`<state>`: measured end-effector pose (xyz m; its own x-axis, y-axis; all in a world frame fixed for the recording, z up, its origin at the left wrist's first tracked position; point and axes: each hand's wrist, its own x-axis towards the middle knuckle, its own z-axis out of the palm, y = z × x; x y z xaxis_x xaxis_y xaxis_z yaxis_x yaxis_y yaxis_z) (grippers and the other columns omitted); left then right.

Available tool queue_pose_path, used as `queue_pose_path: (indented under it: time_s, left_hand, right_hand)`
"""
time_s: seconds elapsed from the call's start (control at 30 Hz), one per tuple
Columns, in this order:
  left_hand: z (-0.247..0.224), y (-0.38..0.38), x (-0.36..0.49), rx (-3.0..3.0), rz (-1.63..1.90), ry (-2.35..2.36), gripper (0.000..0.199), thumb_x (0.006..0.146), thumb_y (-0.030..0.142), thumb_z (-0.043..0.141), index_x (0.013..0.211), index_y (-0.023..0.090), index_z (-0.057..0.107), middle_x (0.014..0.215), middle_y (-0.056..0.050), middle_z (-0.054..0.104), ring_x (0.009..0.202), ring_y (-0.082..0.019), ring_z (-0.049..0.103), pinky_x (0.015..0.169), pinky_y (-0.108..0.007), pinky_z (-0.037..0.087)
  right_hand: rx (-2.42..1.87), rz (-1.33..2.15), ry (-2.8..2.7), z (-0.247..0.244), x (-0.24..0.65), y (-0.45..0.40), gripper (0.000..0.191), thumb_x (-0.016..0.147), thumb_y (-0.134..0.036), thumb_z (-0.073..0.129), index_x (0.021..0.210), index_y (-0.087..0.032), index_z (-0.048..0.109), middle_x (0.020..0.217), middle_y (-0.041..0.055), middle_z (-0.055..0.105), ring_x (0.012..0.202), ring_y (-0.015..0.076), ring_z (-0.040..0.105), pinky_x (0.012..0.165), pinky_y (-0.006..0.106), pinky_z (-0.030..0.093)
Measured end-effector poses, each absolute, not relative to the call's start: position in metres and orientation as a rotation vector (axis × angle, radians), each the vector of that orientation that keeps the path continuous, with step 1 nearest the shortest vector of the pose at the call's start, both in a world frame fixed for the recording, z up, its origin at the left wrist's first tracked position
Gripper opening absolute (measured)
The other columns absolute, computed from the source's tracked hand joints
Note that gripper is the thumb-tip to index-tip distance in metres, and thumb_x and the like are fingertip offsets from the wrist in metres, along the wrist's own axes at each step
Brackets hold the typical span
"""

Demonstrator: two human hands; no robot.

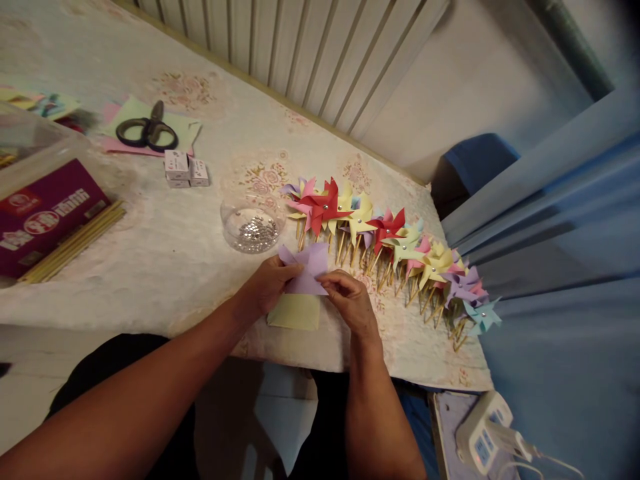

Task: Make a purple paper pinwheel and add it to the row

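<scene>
Purple paper [309, 272], one piece notched at its far edge, is held by two bare hands just above the near edge of one flower-patterned tablecloth [200, 233]. Its left side is gripped between the thumb and fingers of the left hand [267, 283]; its near right corner is pinched by the fingertips of the right hand [350, 297]. Below it, pale yellow paper [295, 313] is seen lying flat; whether one sheet or several cannot be told. Just beyond the left hand, one round clear dish [253, 227] is partly filled with small shiny metal pieces [259, 233], too many to count. From the middle toward the near right, more than ten paper pinwheels [433, 263] on sticks are lined up in one overlapping row, two red ones among them; the exact number is hidden by the overlap. At the far left, one pair of dark-handled scissors [147, 133] is laid on green and pink sheets [133, 110], with at least three small boxes [177, 165] grouped beside them. At the left, several thin sticks [75, 243] are placed alongside one maroon package [47, 217].
</scene>
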<state>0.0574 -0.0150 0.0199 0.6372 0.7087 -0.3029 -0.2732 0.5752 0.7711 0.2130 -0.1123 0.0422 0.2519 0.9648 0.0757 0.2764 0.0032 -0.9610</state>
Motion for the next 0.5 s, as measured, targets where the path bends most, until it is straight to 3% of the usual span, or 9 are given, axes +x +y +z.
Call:
queue_pose_path:
  time_s: [0.23,0.5]
  left_hand:
    - [0.022,-0.019,0.058,0.745,0.544,0.614,0.026,0.058,0.026,0.074,0.081,0.015,0.067,0.07,-0.001,0.07,0.065,-0.017,0.063,0.064,-0.028,0.049]
    - [0.031,-0.023,0.057,0.826,0.475,0.6,0.016,0.061,0.027,0.072,0.07,0.014,0.067,0.062,-0.004,0.068,0.053,-0.017,0.06,0.054,-0.027,0.044]
  right_hand:
    - [-1.51,1.141,-1.151,0.046,0.204,-0.114,0.021,0.076,-0.026,0.066,0.094,-0.022,0.077,0.065,-0.0021,0.063,0.047,0.0081,0.047,0.049,0.022,0.04]
    - [-1.545,1.314,-1.206,0.046,0.202,-0.116,0.028,0.078,-0.025,0.061,0.102,-0.023,0.075,0.064,-0.0038,0.065,0.037,0.005,0.048,0.039,0.019,0.036]
